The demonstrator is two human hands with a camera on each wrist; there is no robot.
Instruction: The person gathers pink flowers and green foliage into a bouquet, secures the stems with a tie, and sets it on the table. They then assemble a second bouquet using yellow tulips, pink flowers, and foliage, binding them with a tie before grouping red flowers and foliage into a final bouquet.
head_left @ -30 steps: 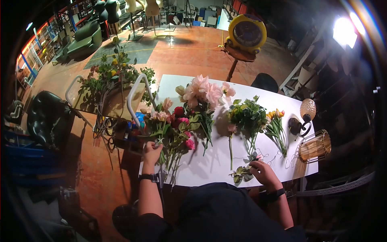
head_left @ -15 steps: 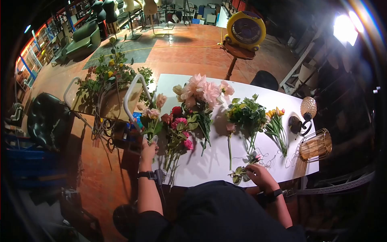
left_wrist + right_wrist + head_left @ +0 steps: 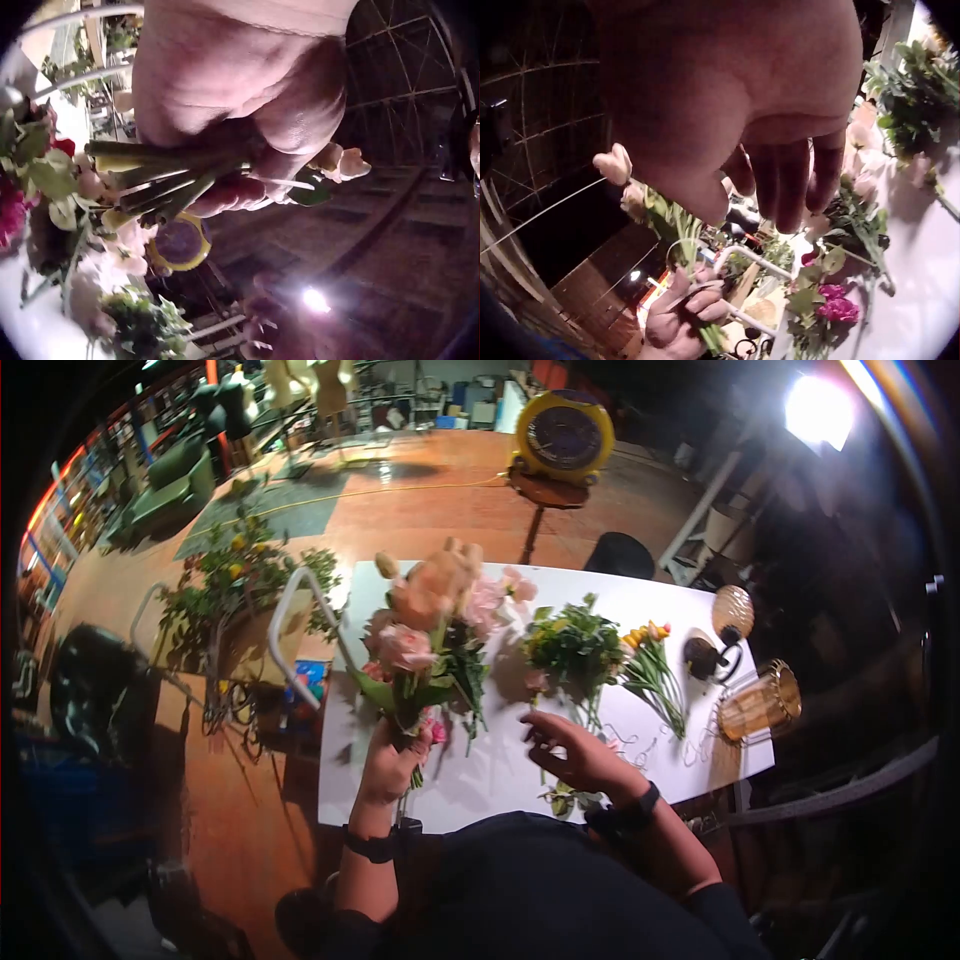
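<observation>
At the far left, beyond the white table [image 3: 480,785], stands a leafy plant [image 3: 235,575] with yellow spots of colour, then a curved white rail [image 3: 283,625]. My left hand [image 3: 390,762] is curled tightly round the stems of a bouquet [image 3: 408,650] of pink and peach blooms, raised over the table's left part, the cut ends jutting below my fist. Behind it lie large pale pink flowers [image 3: 485,605]. My right hand [image 3: 575,752] is open, fingers loosely bent, in front of a leafy green bunch [image 3: 572,648]. Right of that lie yellow-orange tulips [image 3: 655,680], then a wire basket [image 3: 758,705].
</observation>
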